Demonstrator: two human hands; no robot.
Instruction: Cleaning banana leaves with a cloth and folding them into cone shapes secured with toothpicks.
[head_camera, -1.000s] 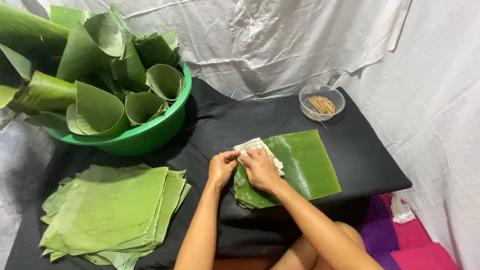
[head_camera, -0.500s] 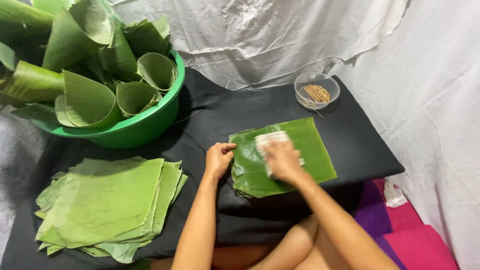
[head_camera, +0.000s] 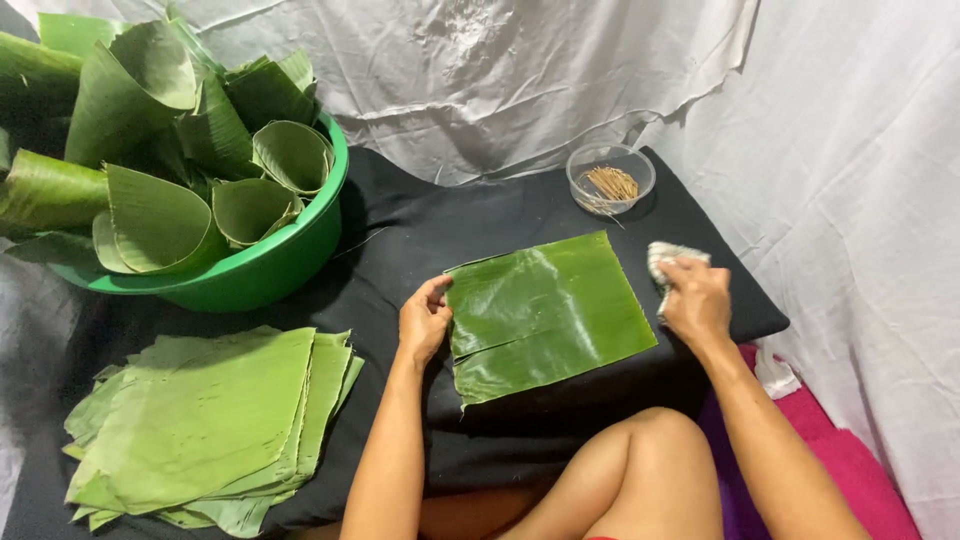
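Observation:
A shiny green banana leaf sheet (head_camera: 550, 310) lies flat on the black cloth (head_camera: 480, 220) in front of me. My left hand (head_camera: 424, 322) rests at the leaf's left edge, fingers touching it. My right hand (head_camera: 694, 300) sits just past the leaf's right edge and grips a small pale wiping cloth (head_camera: 668, 256), bunched under the fingers.
A green basin (head_camera: 270, 270) full of rolled banana leaves stands at the back left. A stack of cut leaf sheets (head_camera: 210, 420) lies at the front left. A small clear bowl of thin sticks (head_camera: 610, 180) sits at the back right. White fabric hangs behind and to the right.
My right hand has slid the wiping cloth across the leaf from its left part to beyond its right edge. My left hand stayed at the left edge.

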